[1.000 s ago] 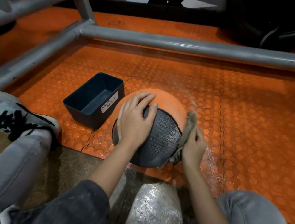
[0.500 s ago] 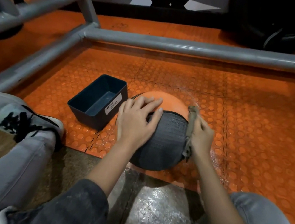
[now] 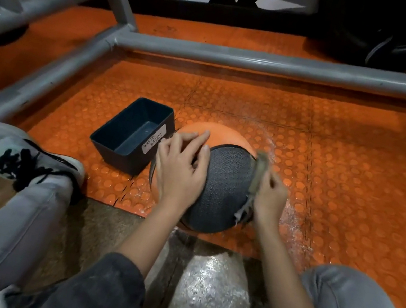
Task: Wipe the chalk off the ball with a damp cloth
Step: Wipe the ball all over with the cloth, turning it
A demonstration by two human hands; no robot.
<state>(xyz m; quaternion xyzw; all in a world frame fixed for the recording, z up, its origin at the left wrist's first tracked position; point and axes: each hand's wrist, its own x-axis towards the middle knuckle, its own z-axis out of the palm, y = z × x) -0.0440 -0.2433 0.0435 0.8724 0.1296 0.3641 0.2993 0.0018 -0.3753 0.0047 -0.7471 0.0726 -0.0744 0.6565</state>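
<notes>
Arched now, not flat, the left hand (image 3: 179, 174) merely rests atop the orange-and-grey textured ball (image 3: 226, 185) on the orange studded mat (image 3: 354, 180); the right hand (image 3: 269, 201) pinches a frayed grey cloth (image 3: 258, 174) against its side, mid-wipe.

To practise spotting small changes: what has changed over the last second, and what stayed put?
The right hand, gripping the cloth, rubbed it up the right side of the ball, then slightly back down. The fingers of the left hand went from flat to bent on the ball. The ball and the waste basket stayed put on the orange mat.
</notes>
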